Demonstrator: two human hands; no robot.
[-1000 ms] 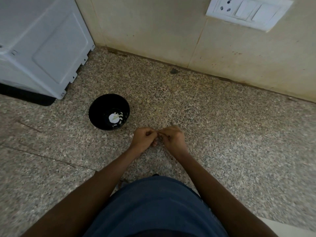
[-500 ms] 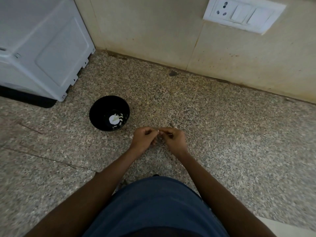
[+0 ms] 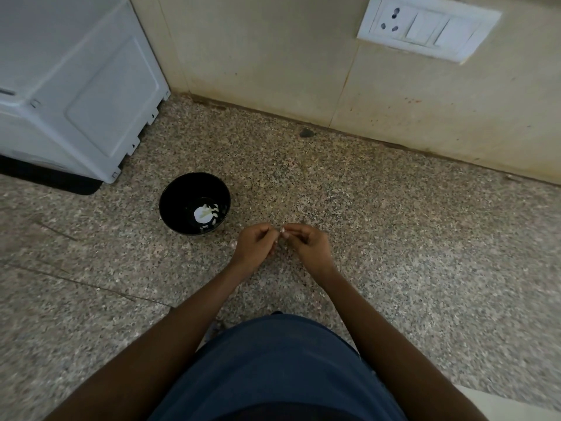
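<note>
Right hand (image 3: 309,246) pinches a small whitish piece (image 3: 283,230) over the speckled desk (image 3: 394,238). Left hand (image 3: 253,246) is curled, grip unclear, near a black bowl (image 3: 173,205) of white bits (image 3: 202,214).

Two hands (image 3: 254,246) (image 3: 310,247), one pinched white bit (image 3: 284,234), one bowl (image 3: 174,205), one appliance (image 3: 76,86), one switchboard (image 3: 428,27)

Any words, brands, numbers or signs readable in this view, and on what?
No text can be read anywhere in this view.
Appliance: plain white panels, no label or brand showing.
Switch plate: socket holes and rockers only, no legible markings.
Bowl: no print.
White bit pinched in the right hand: too small to show any mark.
</note>
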